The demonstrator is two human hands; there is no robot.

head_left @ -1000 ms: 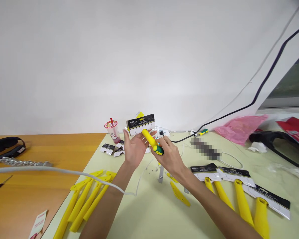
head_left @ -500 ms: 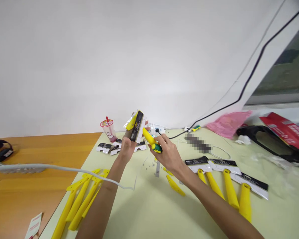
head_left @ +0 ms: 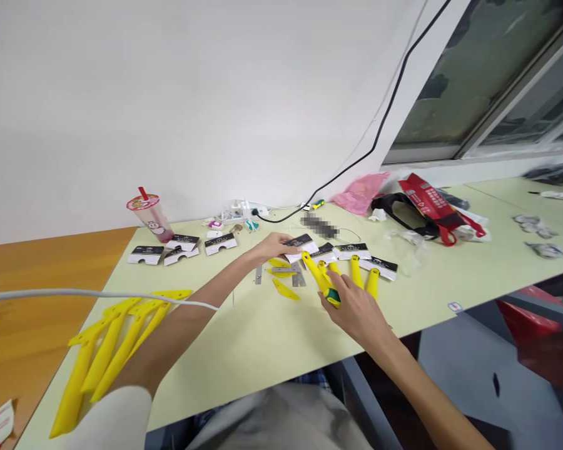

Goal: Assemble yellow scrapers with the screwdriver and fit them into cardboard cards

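My left hand (head_left: 276, 245) grips the black-and-white card sleeve (head_left: 300, 242) at the head of a yellow-handled scraper (head_left: 312, 265). My right hand (head_left: 359, 311) is closed around a green-and-yellow screwdriver (head_left: 332, 297), its fingers against the scraper's handle. This scraper is at the left end of a row of similar sleeved ones, including a scraper (head_left: 356, 272) with its handle towards me. Left of them lie loose yellow plates (head_left: 285, 290) and flat metal blades (head_left: 299, 275).
Bare yellow handles (head_left: 101, 353) lie by my left forearm, under a pale cable (head_left: 98, 293). Several card sleeves (head_left: 220, 244) lie near a drink cup (head_left: 154, 219). Behind are a power strip (head_left: 239, 210) and another screwdriver (head_left: 318, 204); a red bag (head_left: 426, 200) is at the right.
Both hands have brought the sleeved scraper from mid-air down and rightwards to the row on the table. The view has turned to the right.
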